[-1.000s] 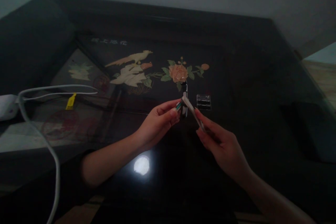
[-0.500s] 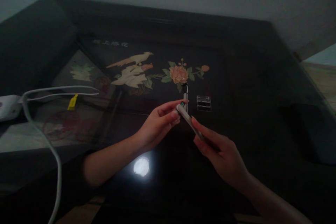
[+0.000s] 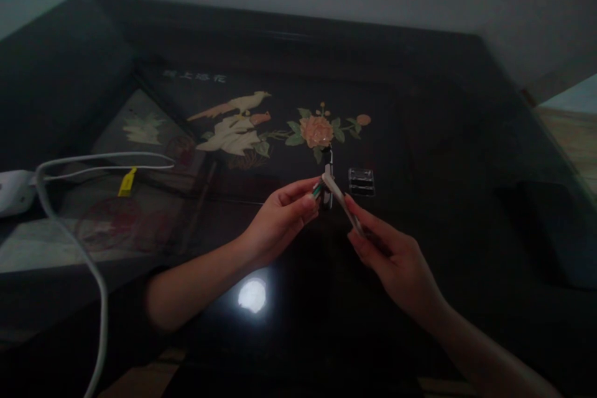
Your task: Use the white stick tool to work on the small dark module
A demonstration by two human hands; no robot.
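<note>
My left hand (image 3: 282, 221) is closed, pinching a small slim piece with green on it (image 3: 318, 189) between thumb and fingers. Most of that piece is hidden, and its exact kind does not show. My right hand (image 3: 398, 264) grips a slim, pale, flat-sided stick (image 3: 341, 198) with a rounded end. That end is tilted up and left, close to the green piece; whether they touch I cannot tell. Behind the stick's tip, a narrow light-and-dark object with a thin cord (image 3: 328, 168) lies on the dark table (image 3: 420, 137). To its right is a small clear plastic case (image 3: 361, 181).
On the left, a white adapter block (image 3: 15, 193) has a white cable (image 3: 77, 242) looping from it, with a yellow tag (image 3: 127, 181) beside the loop. A dark flat object (image 3: 559, 236) lies at the right. Bird-and-flower decoration (image 3: 237, 121) covers the table's middle, and light reflects off its glossy surface.
The pale stick's rounded end has moved slightly up and right, away from my left fingertips. More of the green piece now shows. My left hand has hardly moved.
</note>
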